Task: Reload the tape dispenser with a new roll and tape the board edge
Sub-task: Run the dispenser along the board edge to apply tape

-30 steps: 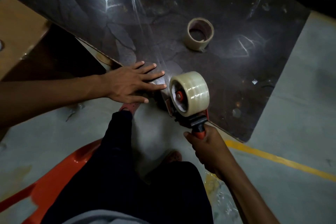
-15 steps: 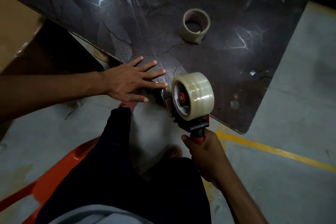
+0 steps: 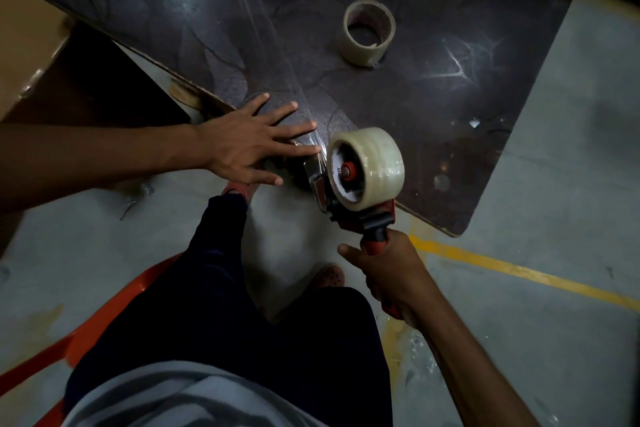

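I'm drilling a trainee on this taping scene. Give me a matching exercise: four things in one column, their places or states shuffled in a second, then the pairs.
Things:
1. full clear tape roll
2. nearly empty beige tape core
3. left hand
4. right hand

States:
A. gripping the red dispenser handle
B. pressed flat on the dark board
C. mounted on the dispenser
D. lying loose on the board

Pairs: 1-C, 2-D, 3-B, 4-A
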Demonstrator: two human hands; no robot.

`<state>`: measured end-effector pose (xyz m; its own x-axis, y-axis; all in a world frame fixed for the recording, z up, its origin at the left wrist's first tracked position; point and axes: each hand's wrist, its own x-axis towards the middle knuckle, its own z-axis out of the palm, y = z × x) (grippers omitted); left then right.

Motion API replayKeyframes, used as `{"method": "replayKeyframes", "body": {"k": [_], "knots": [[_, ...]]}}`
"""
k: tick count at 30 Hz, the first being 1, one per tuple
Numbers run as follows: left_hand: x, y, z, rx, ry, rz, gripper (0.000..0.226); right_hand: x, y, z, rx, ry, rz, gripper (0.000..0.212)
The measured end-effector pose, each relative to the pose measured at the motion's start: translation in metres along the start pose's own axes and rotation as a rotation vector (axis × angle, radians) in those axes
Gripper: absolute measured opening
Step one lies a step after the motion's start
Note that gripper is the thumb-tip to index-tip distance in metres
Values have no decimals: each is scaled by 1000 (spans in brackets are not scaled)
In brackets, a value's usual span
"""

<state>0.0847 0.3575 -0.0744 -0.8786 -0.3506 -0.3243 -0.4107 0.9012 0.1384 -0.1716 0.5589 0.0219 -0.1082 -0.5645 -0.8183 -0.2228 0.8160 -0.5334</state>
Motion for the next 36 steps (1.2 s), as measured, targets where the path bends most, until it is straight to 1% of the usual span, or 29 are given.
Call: {"method": "replayKeyframes", "body": {"k": [3, 6, 8, 9, 13, 15, 18, 20, 22, 25, 28, 30, 32, 34, 36], "knots": [[1, 1, 0, 5, 0, -4, 84, 0, 2, 3, 38, 30, 28, 48], [1, 3, -1, 4, 21, 7, 84, 4, 3, 11, 22, 40, 45, 45], [1, 2, -1, 0, 17, 5, 85, 9, 3, 13, 16, 50, 57, 38], [1, 2, -1, 8, 14, 0, 85, 9, 3, 16, 14, 52, 68, 37], [1, 5, -2, 45, -2, -16, 85, 16, 4, 27, 17, 89, 88, 47], [0, 5, -1, 40, -12, -30, 87, 18, 5, 30, 85, 111, 127, 44], [-1, 5, -5, 64, -16, -30, 88, 1, 31, 42, 67, 129, 221, 34], [-1, 5, -1, 49, -6, -24, 88, -18, 56, 52, 235, 152, 284, 35], [-1, 8, 3, 60, 6, -38, 89, -22, 59, 55, 372, 185, 297, 38], [0, 10, -2, 52, -29, -40, 92, -13, 40, 55, 436, 168, 255, 36], [-2, 11, -3, 13, -30, -56, 93, -12, 23, 51, 494, 96, 212, 34], [-2, 11, -6, 7, -41, -58, 92, -12, 16, 51, 568, 61, 190, 41], [-1, 10, -8, -10, -37, -55, 90, -8, 9, 48, 726, 49, 167, 51], [0, 9, -6, -33, 8, -69, 88, 4, -1, 40, 951, 35, 123, 53], [4, 7, -1, -48, 63, -102, 86, 27, -18, 23, 1115, 46, 50, 59]]}}
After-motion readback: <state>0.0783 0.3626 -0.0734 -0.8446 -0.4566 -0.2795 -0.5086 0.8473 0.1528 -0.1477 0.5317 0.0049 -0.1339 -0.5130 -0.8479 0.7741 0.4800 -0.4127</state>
